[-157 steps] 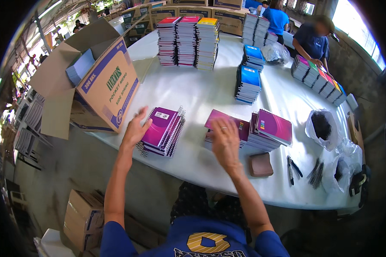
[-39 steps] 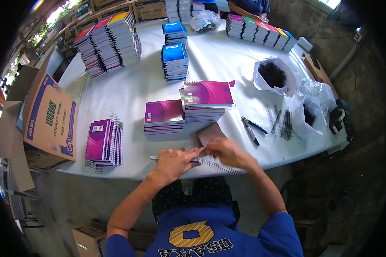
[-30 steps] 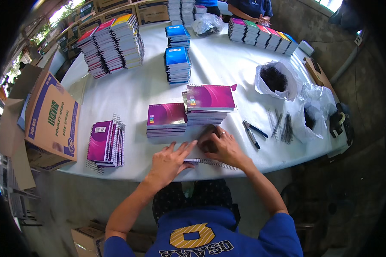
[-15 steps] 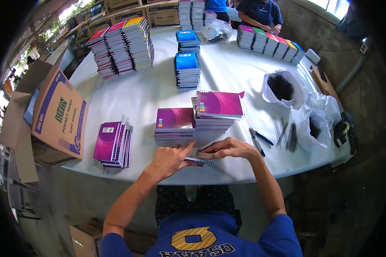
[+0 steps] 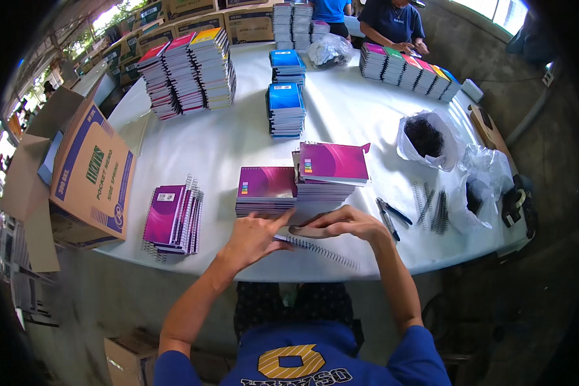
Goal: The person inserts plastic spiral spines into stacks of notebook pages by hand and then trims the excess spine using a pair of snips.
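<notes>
Fingers of your left hand (image 5: pixel 254 235) pinch the notebook (image 5: pixel 282 238); your right hand (image 5: pixel 350 225) grasps the brown block (image 5: pixel 309 233). Steady both so the wire coil (image 5: pixel 327 252) feeds straight.

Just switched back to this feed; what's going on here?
The person's left hand holds a small, mostly hidden notebook, with a long silver wire coil trailing rightward. The right hand grips a flat brown block beside the coil. Two stacks of purple-covered notebooks stand just beyond; dark-handled metal pliers lie untouched to the right.
</notes>
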`<act>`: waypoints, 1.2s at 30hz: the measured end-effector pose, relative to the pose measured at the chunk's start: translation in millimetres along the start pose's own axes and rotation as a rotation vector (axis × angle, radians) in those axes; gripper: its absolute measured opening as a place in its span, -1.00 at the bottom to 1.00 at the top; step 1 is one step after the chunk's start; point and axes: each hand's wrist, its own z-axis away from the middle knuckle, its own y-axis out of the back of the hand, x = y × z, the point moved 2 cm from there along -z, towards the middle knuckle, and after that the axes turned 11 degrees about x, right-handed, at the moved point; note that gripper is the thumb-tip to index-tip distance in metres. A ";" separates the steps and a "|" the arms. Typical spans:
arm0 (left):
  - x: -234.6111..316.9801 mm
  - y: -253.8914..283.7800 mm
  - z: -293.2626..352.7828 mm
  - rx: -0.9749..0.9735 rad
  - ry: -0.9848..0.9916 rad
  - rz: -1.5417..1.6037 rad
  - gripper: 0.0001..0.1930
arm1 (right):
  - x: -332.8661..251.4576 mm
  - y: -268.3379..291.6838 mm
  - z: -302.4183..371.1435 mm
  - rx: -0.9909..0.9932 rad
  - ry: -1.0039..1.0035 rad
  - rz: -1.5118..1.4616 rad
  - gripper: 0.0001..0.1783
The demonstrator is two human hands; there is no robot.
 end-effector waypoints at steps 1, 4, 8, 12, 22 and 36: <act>-5.2 0.6 2.4 0.120 -0.032 -0.023 -0.11 | 8.8 1.9 1.7 -0.008 0.105 -0.267 -0.35; -10.7 2.6 10.3 0.150 0.040 0.037 -0.11 | -2.7 -1.8 1.4 -0.017 0.081 -0.271 -0.38; -18.2 -4.1 11.1 0.235 0.138 0.376 -0.03 | 10.9 3.3 -1.0 0.052 0.085 -0.324 -0.38; -22.3 -17.8 11.0 0.257 0.184 0.524 0.08 | 2.4 1.0 -4.0 0.062 -0.076 -0.033 -0.39; 3.5 -44.9 2.8 0.541 0.286 0.827 0.10 | 27.3 16.9 10.3 0.083 0.174 -0.501 -0.36; 23.7 -62.0 0.7 0.582 0.304 0.924 0.02 | 3.9 22.5 25.1 0.028 0.229 -0.534 -0.37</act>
